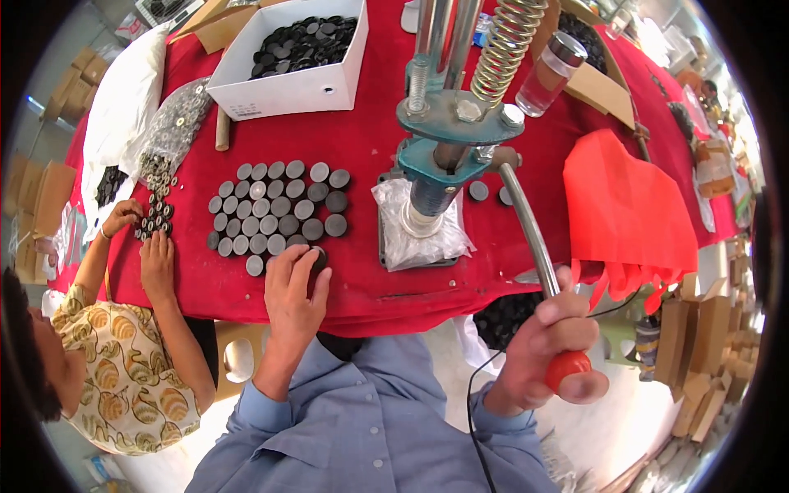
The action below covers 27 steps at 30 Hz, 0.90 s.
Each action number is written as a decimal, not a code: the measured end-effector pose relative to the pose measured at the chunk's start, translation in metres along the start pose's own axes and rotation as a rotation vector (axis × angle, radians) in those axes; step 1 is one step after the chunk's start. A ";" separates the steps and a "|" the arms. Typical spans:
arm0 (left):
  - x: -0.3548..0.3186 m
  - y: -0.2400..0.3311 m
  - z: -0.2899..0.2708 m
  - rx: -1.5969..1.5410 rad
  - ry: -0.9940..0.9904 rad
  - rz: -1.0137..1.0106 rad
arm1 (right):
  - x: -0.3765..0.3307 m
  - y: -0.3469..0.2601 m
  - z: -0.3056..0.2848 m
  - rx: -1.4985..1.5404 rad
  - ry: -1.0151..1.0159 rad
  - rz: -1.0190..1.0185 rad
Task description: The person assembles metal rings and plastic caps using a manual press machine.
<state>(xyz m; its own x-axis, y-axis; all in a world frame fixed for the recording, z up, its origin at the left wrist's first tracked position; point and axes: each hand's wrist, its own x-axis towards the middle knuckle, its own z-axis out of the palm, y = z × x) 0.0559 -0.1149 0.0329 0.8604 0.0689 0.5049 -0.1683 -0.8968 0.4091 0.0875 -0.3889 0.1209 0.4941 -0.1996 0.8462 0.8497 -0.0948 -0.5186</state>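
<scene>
The left hand [294,289] rests palm down on the red tabletop [362,148], fingers curled over a dark round disc [319,260] at the near edge of the tabletop; the disc is pinched under the fingertips and only partly visible. It lies just at the lower right corner of a grouped array of grey and black discs [279,212], laid flat in rough rows, touching one another.

The right hand [549,349] is closed in a full fist around the lever handle [530,226] of a hand press [448,131], gripping just above the handle's red knob [567,367]. The handle curves down from the teal press head, off the tabletop edge toward the person. Under the ram sits a base wrapped in clear plastic sheet [419,230]. Two loose discs [485,193] lie just right of the press column.

Behind the array stands a white box [296,82] filled with black discs. A clear bag of small metal parts [177,123] lies to its left. A glass [551,74] stands right of the press spring, and a red cloth bag [625,205] lies near the right edge.

A second person's hands [140,238] work at small dark parts at the left edge of the tabletop, well apart from the press.
</scene>
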 end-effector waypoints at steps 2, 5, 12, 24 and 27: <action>-0.009 -0.005 0.001 -0.021 -0.028 -0.034 | 0.002 0.000 -0.001 0.025 -0.008 0.004; -0.010 -0.002 0.004 -0.134 -0.011 -0.083 | 0.008 0.004 -0.005 0.036 -0.039 0.001; -0.006 -0.002 0.011 -0.264 -0.079 -0.086 | 0.054 0.003 -0.001 0.089 -0.182 -0.075; 0.051 0.053 0.053 -0.578 -0.051 -0.117 | 0.149 0.038 0.024 0.302 -0.245 -0.027; 0.065 0.061 0.072 -0.580 -0.073 -0.113 | 0.149 0.035 0.028 0.328 -0.238 -0.010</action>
<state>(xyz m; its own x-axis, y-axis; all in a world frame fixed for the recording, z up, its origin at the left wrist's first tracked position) 0.1359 -0.1964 0.0361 0.9158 0.1014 0.3886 -0.2910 -0.4995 0.8160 0.1963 -0.3944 0.2325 0.4818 0.0347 0.8756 0.8491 0.2284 -0.4763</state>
